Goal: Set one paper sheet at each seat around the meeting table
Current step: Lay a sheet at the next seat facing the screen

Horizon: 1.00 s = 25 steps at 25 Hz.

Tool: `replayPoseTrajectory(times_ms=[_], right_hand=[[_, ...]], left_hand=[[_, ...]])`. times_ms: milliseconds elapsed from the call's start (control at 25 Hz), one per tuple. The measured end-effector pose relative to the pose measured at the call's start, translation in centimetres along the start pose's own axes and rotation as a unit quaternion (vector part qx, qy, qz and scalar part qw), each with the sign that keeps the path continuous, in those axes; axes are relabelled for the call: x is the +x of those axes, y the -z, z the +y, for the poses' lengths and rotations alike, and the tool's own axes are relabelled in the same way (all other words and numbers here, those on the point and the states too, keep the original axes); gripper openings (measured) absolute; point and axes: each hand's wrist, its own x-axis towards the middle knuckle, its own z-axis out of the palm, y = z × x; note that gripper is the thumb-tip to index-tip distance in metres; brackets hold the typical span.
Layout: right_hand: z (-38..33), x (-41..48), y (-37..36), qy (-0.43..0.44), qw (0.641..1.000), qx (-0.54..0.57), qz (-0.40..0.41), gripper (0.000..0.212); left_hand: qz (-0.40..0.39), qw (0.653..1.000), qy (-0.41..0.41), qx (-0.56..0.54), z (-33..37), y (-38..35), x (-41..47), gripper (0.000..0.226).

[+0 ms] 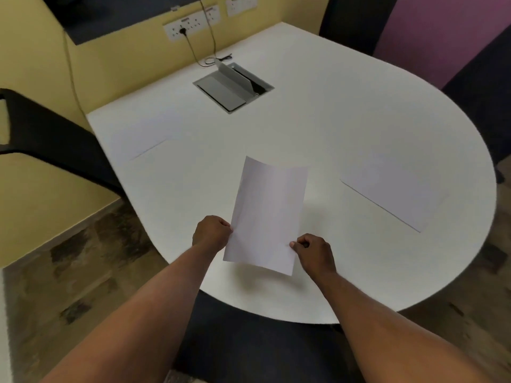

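I hold a white paper sheet (268,214) just above the near edge of the white meeting table (304,120). My left hand (211,233) pinches its left edge and my right hand (313,251) pinches its lower right edge. The sheet curls slightly and casts a shadow below. A second sheet (392,189) lies flat on the right side of the table. A third sheet (138,139) lies flat near the left edge.
A black chair (254,349) stands right below me at the table's near edge. Another black chair (55,134) is at the left, and two more (351,20) (481,87) at the far right. An open cable box (232,87) sits in the tabletop, with wall sockets (188,24) behind.
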Motion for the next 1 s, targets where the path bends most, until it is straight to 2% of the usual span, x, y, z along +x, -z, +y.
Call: replayPoseTrajectory(times_ms=[240,480,600,1000], right_hand=[[2.0,1.7,-4.9,-0.125,0.99,-0.067,0.018,0.024],[3.3,2.9,-8.6,-0.191,0.975,-0.111,0.022,0.023],[3.5,3.0,-9.9,-0.213,0.969,-0.123,0.032,0.014],[3.6,3.0,-11.6,-0.236,0.962,-0.1,0.094,0.02]], left_hand=[[-0.079,0.996,-0.01,0.035,-2.8,-3.4,6.2,0.01],[-0.128,0.99,-0.003,0.058,-5.6,-5.6,9.5,0.013],[-0.134,0.989,-0.001,0.062,-6.5,-6.1,10.5,0.011],[-0.116,0.987,-0.032,0.104,-8.6,-6.6,12.0,0.01]])
